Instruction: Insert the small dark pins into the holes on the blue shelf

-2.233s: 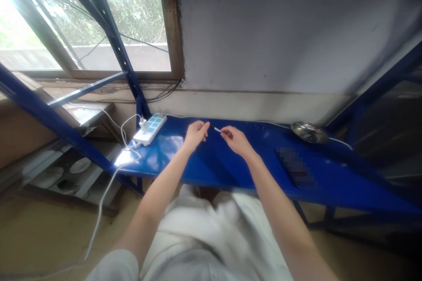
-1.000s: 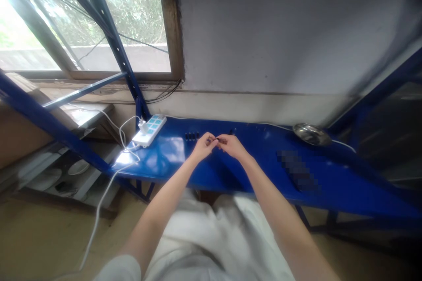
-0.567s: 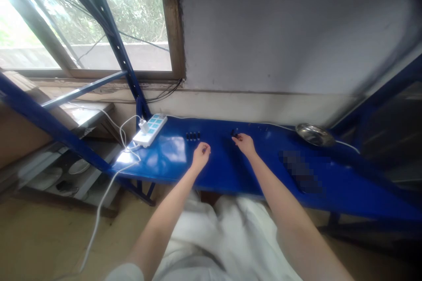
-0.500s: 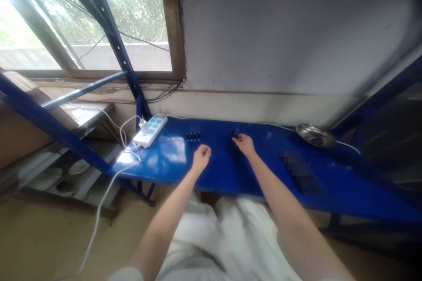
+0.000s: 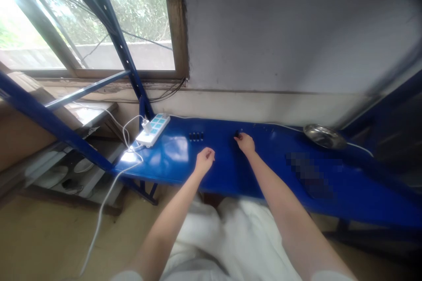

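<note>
Over the blue table, my left hand (image 5: 205, 160) is closed with its fingertips together; whatever is in them, if anything, is too small to make out. Just beyond it, several small black cylinders with pale ends (image 5: 196, 136), looking like batteries, stand side by side in a row. To the right, my right hand (image 5: 245, 144) pinches a small black object (image 5: 237, 133) at the tabletop. Its shape is mostly hidden by the fingers.
A white power strip (image 5: 153, 130) with a plugged-in charger and trailing cable lies at the table's left end. At right are a shiny metal bowl (image 5: 325, 136) and a blurred-out dark flat object (image 5: 310, 174). Tiny bits (image 5: 264, 129) lie near the back edge. A blue metal frame (image 5: 123, 48) rises at left.
The view has shifted slightly, so everything sits a little further right. Both hands stay in nearly the same places over the table, with fingers still closed.
</note>
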